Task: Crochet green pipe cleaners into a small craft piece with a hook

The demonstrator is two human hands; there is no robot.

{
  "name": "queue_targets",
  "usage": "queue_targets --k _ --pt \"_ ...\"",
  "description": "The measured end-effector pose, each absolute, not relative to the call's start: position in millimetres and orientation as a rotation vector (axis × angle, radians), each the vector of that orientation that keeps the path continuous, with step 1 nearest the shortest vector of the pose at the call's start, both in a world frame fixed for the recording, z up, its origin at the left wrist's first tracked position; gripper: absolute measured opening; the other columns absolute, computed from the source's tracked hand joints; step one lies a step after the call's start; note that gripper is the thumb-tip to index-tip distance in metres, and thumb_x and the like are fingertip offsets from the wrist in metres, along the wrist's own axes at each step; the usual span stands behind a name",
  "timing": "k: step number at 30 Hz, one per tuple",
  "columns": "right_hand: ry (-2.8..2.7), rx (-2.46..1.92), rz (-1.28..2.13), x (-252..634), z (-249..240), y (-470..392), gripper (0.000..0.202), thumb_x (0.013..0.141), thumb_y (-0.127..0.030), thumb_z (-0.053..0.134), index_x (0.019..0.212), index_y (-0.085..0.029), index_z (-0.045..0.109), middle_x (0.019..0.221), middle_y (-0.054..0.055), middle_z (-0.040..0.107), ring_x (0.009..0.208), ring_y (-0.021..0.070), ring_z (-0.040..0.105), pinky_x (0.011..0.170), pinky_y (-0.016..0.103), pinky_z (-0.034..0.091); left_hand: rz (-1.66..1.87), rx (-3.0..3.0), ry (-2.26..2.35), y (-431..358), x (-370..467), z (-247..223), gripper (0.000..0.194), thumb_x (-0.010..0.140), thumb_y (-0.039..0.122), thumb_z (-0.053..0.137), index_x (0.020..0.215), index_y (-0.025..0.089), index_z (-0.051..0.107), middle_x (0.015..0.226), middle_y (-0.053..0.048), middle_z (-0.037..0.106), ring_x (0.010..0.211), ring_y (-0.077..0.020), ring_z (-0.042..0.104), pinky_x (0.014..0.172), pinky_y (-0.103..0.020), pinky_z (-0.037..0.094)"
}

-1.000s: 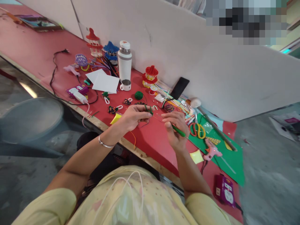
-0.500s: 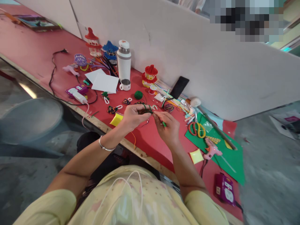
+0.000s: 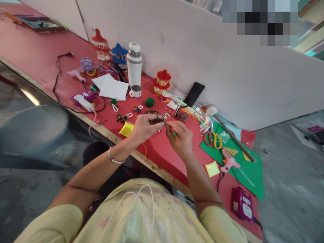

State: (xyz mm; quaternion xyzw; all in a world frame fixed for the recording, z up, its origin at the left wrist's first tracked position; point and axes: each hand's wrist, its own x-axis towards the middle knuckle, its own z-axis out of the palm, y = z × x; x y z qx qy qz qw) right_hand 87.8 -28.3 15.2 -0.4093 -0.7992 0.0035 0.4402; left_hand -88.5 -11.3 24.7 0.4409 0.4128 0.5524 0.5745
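2 hands, a left hand (image 3: 144,128) and a right hand (image 3: 181,136), come close together above the red tabletop (image 3: 164,155). Green yarn (image 3: 162,118) lies between them, looped about the fingers of the left hand, whose thumb and forefinger are pinched together on it. The right thumb and forefinger are also pinched together, right beside the yarn, with the other fingers curled round a green-handled tool (image 3: 174,134). A thin pale length shows near its handle; it may be a hook, but it is too small to tell.

1 silver bangle (image 3: 112,159) circles the left wrist, and 1 yellow packet (image 3: 127,129) lies near that hand. Beyond the fingers sit 1 ball of dark green yarn (image 3: 150,102), 1 multicoloured ball (image 3: 183,116) and 1 red spool (image 3: 165,97). 3 small pieces with white bead loops lie to the left: 1 mostly green (image 3: 113,101), 2 multicoloured (image 3: 121,118). Farther back, 1 white flask (image 3: 134,69) stands upright behind 1 cup (image 3: 136,91). Past the right hand, scissors (image 3: 212,128) and 1 pink glue gun (image 3: 229,162) rest on a green sheet (image 3: 249,179).
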Motion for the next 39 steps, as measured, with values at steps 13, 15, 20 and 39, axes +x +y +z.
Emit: queue_targets --k 13,15,20,39 --pt "-1.569 -1.064 0.618 88.5 29.8 -37.0 0.027 0.102 -0.047 0.063 0.102 -0.025 0.08 0.087 0.001 0.077 0.066 0.0126 0.062 0.064 0.029 0.05 1.29 0.815 0.827 -11.6 -89.4 34.6 0.024 0.059 0.022 0.092 0.078 0.013 0.082 0.066 -0.001 0.071 0.054 -0.0084 0.059 0.053 -0.022 0.049" --pt "-1.414 -0.965 0.766 88.9 29.5 -34.5 0.038 0.104 -0.054 0.056 0.104 -0.026 0.08 0.087 0.002 0.076 0.057 0.0103 0.053 0.055 0.028 0.045 1.28 0.808 0.819 -12.1 -89.5 36.0 0.025 0.059 0.023 0.094 0.078 0.013 0.082 0.067 -0.001 0.071 0.055 -0.0082 0.06 0.053 -0.021 0.048" --pt "-1.102 -0.873 0.638 88.1 23.1 -27.1 0.062 0.104 -0.066 0.044 0.073 -0.023 0.075 0.076 0.003 0.067 0.067 0.0125 0.061 0.059 0.027 0.048 1.251 0.77 0.808 -12.2 -90.4 34.9 0.024 0.061 0.023 0.094 0.08 0.014 0.081 0.068 -0.001 0.072 0.056 -0.0086 0.061 0.053 -0.021 0.049" --pt "-1.21 -0.966 0.77 88.9 11.1 -27.6 0.064 0.099 -0.079 0.042 0.086 -0.024 0.071 0.061 -0.002 0.061 0.05 0.012 0.055 0.048 0.026 0.043 1.098 0.635 0.677 -12.0 -92.7 27.8 0.029 0.064 0.02 0.095 0.087 0.013 0.08 0.07 -0.002 0.073 0.061 -0.0103 0.067 0.057 -0.02 0.053"
